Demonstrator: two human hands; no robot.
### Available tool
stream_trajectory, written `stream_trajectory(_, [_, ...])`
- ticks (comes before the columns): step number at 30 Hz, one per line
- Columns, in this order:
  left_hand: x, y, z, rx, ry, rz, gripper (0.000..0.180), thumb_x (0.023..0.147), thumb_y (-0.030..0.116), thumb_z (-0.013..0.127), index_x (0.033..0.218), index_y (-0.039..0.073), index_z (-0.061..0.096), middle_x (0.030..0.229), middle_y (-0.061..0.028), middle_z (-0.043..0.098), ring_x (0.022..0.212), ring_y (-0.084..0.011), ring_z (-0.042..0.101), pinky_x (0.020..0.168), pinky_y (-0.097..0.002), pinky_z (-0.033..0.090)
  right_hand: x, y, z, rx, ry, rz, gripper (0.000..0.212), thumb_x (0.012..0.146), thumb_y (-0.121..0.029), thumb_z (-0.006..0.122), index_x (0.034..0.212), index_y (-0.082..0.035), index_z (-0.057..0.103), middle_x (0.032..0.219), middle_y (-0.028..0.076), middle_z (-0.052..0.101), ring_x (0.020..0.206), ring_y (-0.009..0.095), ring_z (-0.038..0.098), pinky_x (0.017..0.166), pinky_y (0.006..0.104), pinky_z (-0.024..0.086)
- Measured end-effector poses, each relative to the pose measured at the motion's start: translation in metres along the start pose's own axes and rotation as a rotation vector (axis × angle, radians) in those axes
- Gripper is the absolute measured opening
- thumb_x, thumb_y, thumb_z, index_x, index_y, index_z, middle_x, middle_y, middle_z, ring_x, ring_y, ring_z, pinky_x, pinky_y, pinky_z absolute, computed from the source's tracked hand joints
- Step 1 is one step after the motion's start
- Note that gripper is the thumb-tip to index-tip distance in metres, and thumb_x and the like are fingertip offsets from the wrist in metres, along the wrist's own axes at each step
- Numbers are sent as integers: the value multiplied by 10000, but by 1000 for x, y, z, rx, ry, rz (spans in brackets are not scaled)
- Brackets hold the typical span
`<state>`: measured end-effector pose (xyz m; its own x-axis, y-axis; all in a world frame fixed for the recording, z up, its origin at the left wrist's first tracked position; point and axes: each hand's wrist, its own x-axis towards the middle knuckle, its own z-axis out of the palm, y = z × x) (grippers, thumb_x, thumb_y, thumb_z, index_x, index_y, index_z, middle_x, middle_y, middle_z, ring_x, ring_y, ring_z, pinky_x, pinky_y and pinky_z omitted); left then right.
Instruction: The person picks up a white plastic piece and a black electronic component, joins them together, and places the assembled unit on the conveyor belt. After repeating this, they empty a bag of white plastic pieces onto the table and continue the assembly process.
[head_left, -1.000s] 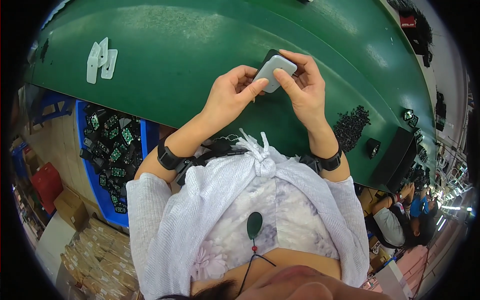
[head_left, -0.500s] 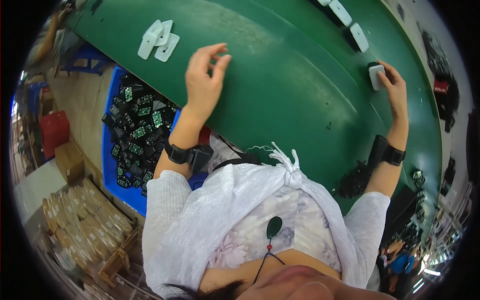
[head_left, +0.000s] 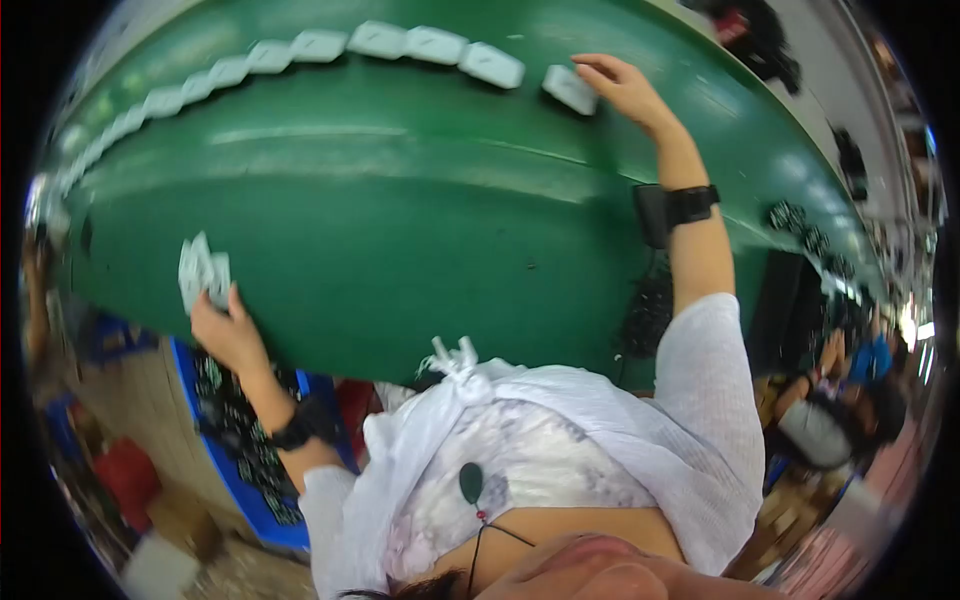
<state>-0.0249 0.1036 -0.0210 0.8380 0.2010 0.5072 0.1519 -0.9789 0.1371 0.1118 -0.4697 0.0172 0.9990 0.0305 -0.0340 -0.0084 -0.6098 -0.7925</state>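
Note:
Several white plastic covers (head_left: pixel 203 262) lie in a small overlapping pile on the left of the green table. My left hand (head_left: pixel 232 338) is at the pile's near edge, its thumb and fingers closing around one cover; motion blurs the grip. Far off to the right, my right hand (head_left: pixel 632 92) has its fingertips and thumb on the right end of a small case with a white top (head_left: pixel 568 90). That case sits flat on the table, a short gap from the end of a long curved row of similar white-topped cases (head_left: pixel 435 46).
Below the table's left edge stands a blue bin (head_left: pixel 265 515) full of black cases and green circuit boards. A heap of small black parts (head_left: pixel 648 315) lies right of my body. Circuit boards (head_left: pixel 800 225) and a black box (head_left: pixel 785 300) are farther right. Other people are at the right edge.
The view has turned right and shows the row of cases. My left hand has come down to the white covers. My right hand has brought the white-topped case to the row's end.

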Motion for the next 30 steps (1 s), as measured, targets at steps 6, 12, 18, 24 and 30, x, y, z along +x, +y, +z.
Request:
stream_trajectory(6, [-23, 55, 1, 23, -66, 181, 353, 924, 270, 593, 1170, 19, 558, 1031, -173, 557, 965, -364, 532, 817, -433, 441, -74, 2, -65, -39, 386, 38, 369, 881, -330, 661, 1118, -48, 655, 993, 57, 673, 918, 164, 609, 825, 293, 481])
stream_trajectory(12, [-28, 141, -21, -339, -422, 255, 325, 936, 209, 570, 1194, 14, 541, 1086, -168, 533, 982, -343, 526, 813, -431, 438, -150, 36, -141, -479, 681, 387, 406, 907, -446, 565, 1029, -79, 686, 944, 81, 691, 913, 248, 648, 793, 353, 506])
stream_trajectory(18, [12, 175, -19, -303, -333, 824, 530, 829, -67, 428, 1335, 76, 501, 1373, -125, 489, 1268, -333, 439, 1035, -417, 365, -211, 127, -222, -1028, 657, 965, 554, 870, -578, 537, 1280, -204, 528, 1220, 163, 565, 1077, 337, 593, 860, 480, 494])
stream_trajectory(24, [14, 166, -14, -227, -529, 886, 564, 808, -81, 426, 1338, 96, 506, 1407, -118, 462, 1277, -341, 429, 1027, -423, 381, -216, 180, -242, -689, 599, 1025, 679, 837, -567, 608, 1320, -119, 446, 1226, 189, 586, 1112, 344, 587, 868, 477, 493])
stream_trajectory(30, [1, 171, -17, -297, -487, 841, 537, 775, -38, 598, 1290, 104, 547, 1263, -152, 515, 1104, -348, 506, 941, -430, 425, -164, 139, -199, -229, 733, 846, 644, 794, -283, 685, 1342, -91, 407, 1108, 159, 617, 1033, 226, 615, 860, 362, 506])
